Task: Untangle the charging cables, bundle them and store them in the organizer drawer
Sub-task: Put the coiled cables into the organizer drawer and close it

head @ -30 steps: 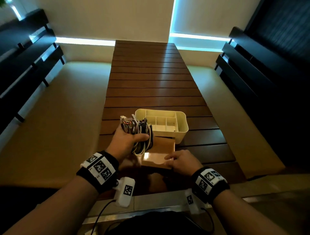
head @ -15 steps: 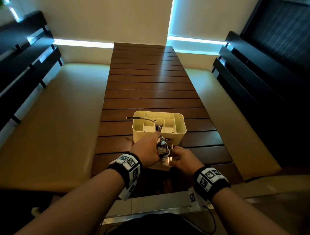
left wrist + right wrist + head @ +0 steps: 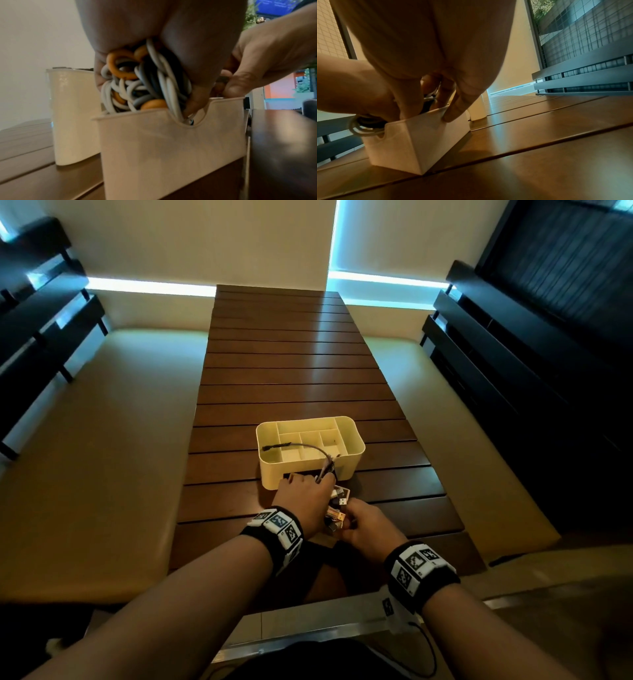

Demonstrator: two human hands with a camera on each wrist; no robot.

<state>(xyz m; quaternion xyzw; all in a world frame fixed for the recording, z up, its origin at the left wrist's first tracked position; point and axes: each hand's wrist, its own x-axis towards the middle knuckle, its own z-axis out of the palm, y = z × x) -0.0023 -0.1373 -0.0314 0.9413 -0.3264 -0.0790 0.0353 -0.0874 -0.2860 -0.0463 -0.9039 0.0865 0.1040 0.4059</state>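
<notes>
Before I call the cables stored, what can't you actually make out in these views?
- Head view: drawer interior, hidden under the left hand and right hand.
- Left wrist view: drawer floor, blocked by its front wall; the cable bundle blurs.
- Right wrist view: the bundle, mostly hidden by the right hand's fingers.
- Cable count: indistinct everywhere.

The scene was dimly lit; cold light was admitted through strips at the far wall. Glare was recorded on the table. Edges were bowed. Wrist views were softened by blur.
</notes>
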